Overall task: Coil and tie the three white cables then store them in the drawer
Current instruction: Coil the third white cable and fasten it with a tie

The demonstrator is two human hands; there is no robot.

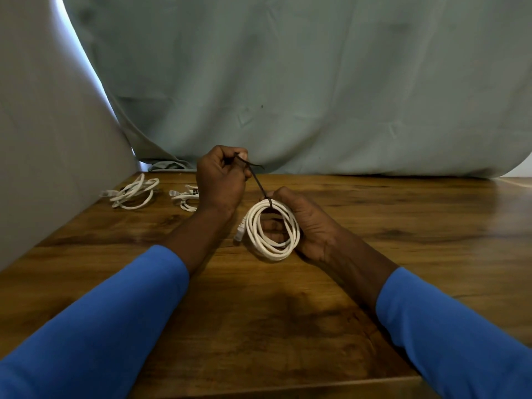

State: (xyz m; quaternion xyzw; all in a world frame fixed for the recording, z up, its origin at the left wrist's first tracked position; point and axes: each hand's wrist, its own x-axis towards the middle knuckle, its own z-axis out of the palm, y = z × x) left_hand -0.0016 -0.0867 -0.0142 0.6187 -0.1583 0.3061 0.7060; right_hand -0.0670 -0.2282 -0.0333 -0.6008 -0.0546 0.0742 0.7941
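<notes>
Tying off this white coil (272,230) now: my right hand (308,223) curls round it just above the counter (374,211), left fingers (243,156) pinch the dark tie (257,180) taut, two coiled cables (132,192) wait far-left, drawer stowing not yet begun.

Wood-grain worktop (403,226), glossy brown. Pale grey-green fabric backdrop (316,82) draped behind, reaching the worktop's far edge. Grey panel (43,139) at left.
</notes>
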